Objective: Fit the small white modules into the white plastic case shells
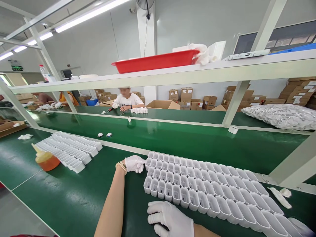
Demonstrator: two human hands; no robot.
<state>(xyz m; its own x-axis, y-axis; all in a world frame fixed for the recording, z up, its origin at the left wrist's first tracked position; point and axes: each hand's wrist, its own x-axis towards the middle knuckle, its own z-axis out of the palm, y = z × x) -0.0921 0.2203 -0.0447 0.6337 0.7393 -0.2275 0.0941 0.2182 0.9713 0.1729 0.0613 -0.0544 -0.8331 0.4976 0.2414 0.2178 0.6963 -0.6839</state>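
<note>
- Your white containers (200, 186) stand open-topped in four close rows on the counter (81, 204); dark marks show on several floors at the near left, otherwise no contents are visible.
- Your left hand (134, 164), gloved, is at the rows' left end, index finger extended to an end container; whether it pinches, you cannot tell from this view.
- Your right hand (170, 219), gloved, lies just before the front row, fingers loosely curled and slightly apart.
- A second block of white containers (71, 149) stands left, beside a squeeze bottle (48, 161) with orange contents.
- White scraps (280, 197) and a shelf post (293, 164) crowd the right end.
- Overhead, a shelf (158, 78) carries a red tray (158, 62).
</note>
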